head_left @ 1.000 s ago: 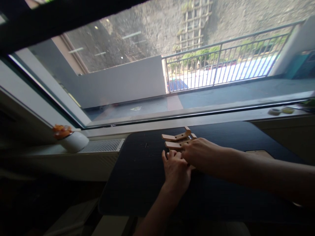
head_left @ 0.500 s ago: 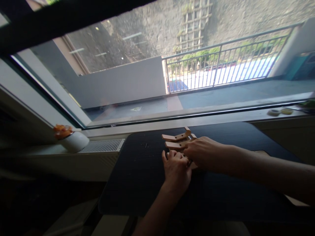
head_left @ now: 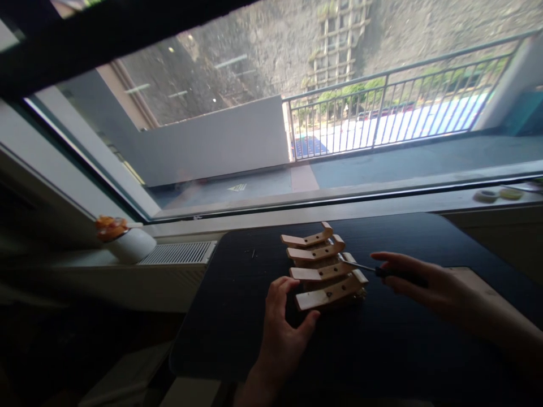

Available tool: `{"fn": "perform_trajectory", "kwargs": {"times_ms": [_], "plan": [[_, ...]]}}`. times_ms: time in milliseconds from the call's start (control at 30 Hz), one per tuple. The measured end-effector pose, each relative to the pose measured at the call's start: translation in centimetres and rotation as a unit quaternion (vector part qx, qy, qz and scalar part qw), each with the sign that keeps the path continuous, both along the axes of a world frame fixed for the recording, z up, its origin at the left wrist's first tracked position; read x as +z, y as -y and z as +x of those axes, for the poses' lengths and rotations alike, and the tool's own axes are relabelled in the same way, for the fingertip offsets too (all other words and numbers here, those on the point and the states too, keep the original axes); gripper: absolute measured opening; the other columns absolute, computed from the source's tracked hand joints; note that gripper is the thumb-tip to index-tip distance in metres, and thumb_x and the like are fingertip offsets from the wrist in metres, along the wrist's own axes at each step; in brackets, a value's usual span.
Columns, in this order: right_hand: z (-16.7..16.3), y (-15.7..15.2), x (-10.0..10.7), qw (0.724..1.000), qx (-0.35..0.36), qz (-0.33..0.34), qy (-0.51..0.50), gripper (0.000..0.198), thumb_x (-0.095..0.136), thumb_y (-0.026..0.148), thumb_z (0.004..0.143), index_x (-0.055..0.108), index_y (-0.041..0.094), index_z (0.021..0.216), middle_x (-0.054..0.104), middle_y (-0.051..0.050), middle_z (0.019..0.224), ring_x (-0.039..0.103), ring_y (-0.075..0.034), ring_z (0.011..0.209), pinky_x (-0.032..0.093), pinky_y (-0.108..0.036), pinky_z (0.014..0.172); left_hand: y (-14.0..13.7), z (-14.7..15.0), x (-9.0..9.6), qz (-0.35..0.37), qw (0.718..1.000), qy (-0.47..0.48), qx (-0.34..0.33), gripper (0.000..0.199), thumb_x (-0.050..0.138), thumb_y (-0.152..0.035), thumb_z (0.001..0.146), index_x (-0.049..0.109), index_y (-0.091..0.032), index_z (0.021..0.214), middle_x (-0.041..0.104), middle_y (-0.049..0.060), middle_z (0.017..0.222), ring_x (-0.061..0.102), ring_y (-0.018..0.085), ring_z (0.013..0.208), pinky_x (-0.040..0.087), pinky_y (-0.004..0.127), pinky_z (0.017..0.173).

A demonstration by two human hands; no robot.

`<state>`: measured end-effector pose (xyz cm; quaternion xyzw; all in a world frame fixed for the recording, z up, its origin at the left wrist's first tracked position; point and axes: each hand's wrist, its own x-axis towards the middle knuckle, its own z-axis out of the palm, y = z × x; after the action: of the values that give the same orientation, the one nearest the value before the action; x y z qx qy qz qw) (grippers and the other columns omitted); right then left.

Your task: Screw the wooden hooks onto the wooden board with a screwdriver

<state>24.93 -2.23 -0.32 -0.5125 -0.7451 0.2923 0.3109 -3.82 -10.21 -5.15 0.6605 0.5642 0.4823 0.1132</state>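
Observation:
Several pale wooden hooks point(head_left: 319, 273), each with an upturned right end and dark screw holes, sit side by side on a wooden rack on the dark table. My left hand point(head_left: 282, 316) lies round the left end of the nearest hook, thumb and fingers spread. Its fingertips are at the neighbouring hook's end and its thumb is by the front edge; the grip looks loose. In my right hand point(head_left: 418, 277) is a screwdriver point(head_left: 367, 268) with a dark handle, its shaft pointing left. The tip reaches the upturned end of the second-nearest hook.
Small dark screws point(head_left: 253, 254) lie on the table point(head_left: 237, 316), left of the rack. A light wooden board point(head_left: 475, 285) is partly behind my right forearm. Beyond are a white pot with orange flowers point(head_left: 131, 244), a radiator grille point(head_left: 180, 252), tape rolls point(head_left: 486, 196) and the window.
My right hand has drawn back to the right with the screwdriver, uncovering the nearer hooks. My left hand has loosened from over the hooks and shifted left and toward me.

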Motion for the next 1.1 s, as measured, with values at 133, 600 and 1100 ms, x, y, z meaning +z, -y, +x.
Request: {"fn": "perform_trajectory", "kwargs": {"times_ms": [133, 600, 1100], "plan": [[-1.5, 1.0, -3.9, 0.992, 0.051, -0.066, -0.089, 0.055, 0.063, 0.051, 0.08, 0.063, 0.02, 0.126, 0.068, -0.01, 0.12, 0.064, -0.03, 0.108, 0.055, -0.038, 0.089, 0.1, 0.5, -0.3, -0.05, 0.995, 0.079, 0.013, 0.042, 0.069, -0.024, 0.076, 0.053, -0.022, 0.115, 0.059, 0.006, 0.114, 0.059, 0.023, 0.108, 0.048, 0.038, 0.097], [-3.0, 3.4, -6.4, 0.997, -0.076, 0.031, 0.005, 0.039, 0.054, 0.045, 0.086, 0.063, 0.026, 0.119, 0.076, -0.004, 0.097, 0.072, -0.025, 0.086, 0.058, -0.029, 0.065, -1.3, 1.3, -2.1, -0.142, 0.969, 0.19, -0.069, 0.031, 0.067, -0.019, 0.074, 0.061, -0.019, 0.105, 0.065, 0.006, 0.112, 0.062, 0.022, 0.107, 0.049, 0.037, 0.096], [-6.9, 6.9, -9.2, 0.994, -0.039, 0.1, 0.007, 0.036, 0.05, 0.032, 0.089, 0.065, 0.022, 0.12, 0.073, -0.005, 0.11, 0.07, -0.023, 0.096, 0.058, -0.029, 0.081, -2.8, 3.2, -2.5, -0.153, 0.969, 0.189, -0.041, 0.027, 0.072, -0.017, 0.07, 0.072, -0.019, 0.097, 0.051, 0.009, 0.124, 0.058, 0.027, 0.114, 0.053, 0.038, 0.096]]}}
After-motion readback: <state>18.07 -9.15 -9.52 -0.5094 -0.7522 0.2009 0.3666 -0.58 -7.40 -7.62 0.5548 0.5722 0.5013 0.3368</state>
